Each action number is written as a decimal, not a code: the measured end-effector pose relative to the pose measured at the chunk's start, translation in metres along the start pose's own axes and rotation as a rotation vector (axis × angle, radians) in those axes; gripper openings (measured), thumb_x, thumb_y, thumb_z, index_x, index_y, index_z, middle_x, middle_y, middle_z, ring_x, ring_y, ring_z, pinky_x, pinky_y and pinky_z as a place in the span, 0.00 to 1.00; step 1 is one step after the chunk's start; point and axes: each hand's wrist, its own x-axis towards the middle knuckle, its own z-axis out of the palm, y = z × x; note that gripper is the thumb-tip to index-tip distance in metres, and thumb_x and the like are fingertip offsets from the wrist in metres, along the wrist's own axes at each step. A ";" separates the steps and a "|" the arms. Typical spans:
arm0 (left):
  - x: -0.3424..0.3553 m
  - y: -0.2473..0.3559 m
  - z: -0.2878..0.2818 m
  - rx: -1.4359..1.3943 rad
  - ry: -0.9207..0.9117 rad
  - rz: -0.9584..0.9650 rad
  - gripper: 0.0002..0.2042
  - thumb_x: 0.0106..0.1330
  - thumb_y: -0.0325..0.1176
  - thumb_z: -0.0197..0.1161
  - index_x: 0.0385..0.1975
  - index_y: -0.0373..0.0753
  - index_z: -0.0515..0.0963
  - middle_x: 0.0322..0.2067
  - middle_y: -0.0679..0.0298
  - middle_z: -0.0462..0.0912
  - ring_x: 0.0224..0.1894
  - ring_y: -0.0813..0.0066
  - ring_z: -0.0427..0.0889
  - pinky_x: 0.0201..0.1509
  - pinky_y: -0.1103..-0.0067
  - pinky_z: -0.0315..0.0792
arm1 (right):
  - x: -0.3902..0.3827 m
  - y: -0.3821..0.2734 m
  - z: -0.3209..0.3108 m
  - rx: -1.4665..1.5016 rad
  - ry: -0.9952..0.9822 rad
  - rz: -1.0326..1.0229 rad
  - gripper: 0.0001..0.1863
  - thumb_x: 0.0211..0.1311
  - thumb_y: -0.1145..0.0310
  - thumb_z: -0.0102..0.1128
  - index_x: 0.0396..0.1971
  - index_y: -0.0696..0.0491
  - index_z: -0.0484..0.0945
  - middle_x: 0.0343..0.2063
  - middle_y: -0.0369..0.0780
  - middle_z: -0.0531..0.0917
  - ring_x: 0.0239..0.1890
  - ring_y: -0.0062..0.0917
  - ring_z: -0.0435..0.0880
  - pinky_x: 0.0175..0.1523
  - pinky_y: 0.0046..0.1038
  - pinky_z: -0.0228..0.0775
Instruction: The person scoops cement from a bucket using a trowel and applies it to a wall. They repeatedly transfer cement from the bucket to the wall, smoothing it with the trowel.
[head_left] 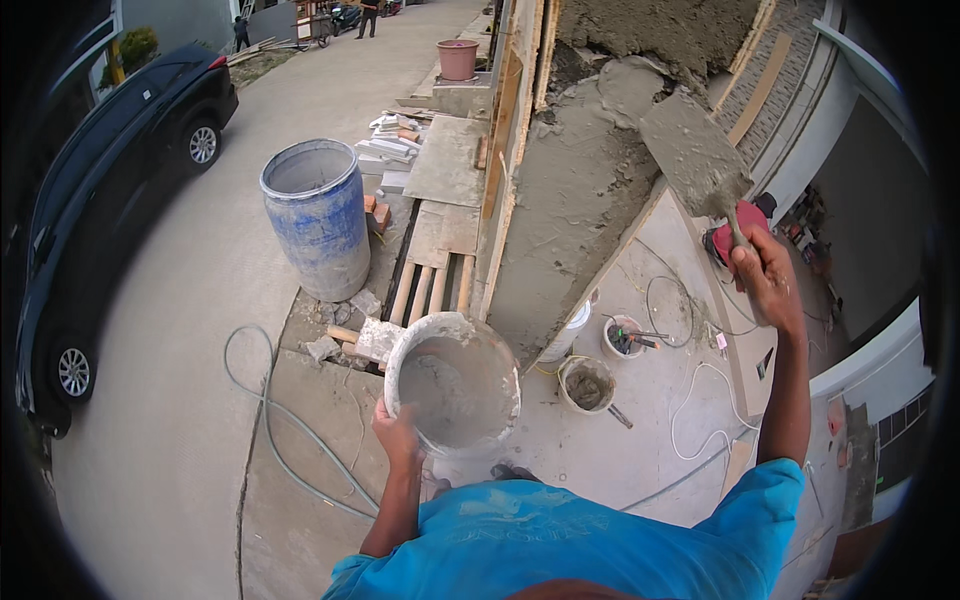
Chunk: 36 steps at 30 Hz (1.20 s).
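My left hand (396, 436) grips the near left rim of a round, mortar-caked bucket (511, 388), holding it in front of my body. Wet grey mortar (448, 392) lies inside it. Out to the right, my right hand (768, 277) is closed around the handle of a broad trowel (690, 150) coated in mortar. The trowel's blade lies over the right edge of a long, board-edged surface spread with wet mortar (570, 210). Whether the blade touches the mortar there I cannot tell. Rougher, darker mortar covers the far end of that surface.
A blue, mortar-stained drum (318, 220) stands at left beside a grey hose (266, 390). Below the ledge are a small mortar bucket (587, 386) and a bucket of tools (622, 338). Cables (690, 430) cross the floor. A dark car (120, 190) is parked far left.
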 end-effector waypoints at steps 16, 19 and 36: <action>-0.002 0.015 0.001 0.536 -0.187 0.412 0.27 0.53 0.25 0.64 0.58 0.31 0.79 0.59 0.51 0.82 0.71 0.58 0.71 0.74 0.68 0.61 | -0.089 -0.020 0.384 -0.603 -0.580 -0.292 0.18 0.64 0.60 0.62 0.46 0.58 0.78 0.39 0.47 0.86 0.38 0.44 0.89 0.40 0.46 0.80; 0.014 0.027 -0.009 0.538 -0.270 0.440 0.27 0.53 0.25 0.64 0.58 0.29 0.78 0.57 0.52 0.83 0.70 0.62 0.72 0.73 0.70 0.62 | -0.116 -0.023 0.423 -0.695 -0.474 -0.451 0.18 0.60 0.64 0.63 0.47 0.58 0.80 0.37 0.43 0.85 0.37 0.38 0.89 0.38 0.43 0.81; 0.023 0.016 -0.042 0.457 -0.587 0.673 0.14 0.49 0.15 0.58 0.37 0.27 0.81 0.46 0.49 0.86 0.56 0.55 0.84 0.80 0.47 0.46 | -0.167 0.018 0.452 -0.022 -0.718 0.378 0.21 0.78 0.55 0.45 0.48 0.61 0.70 0.30 0.62 0.83 0.38 0.62 0.84 0.44 0.56 0.74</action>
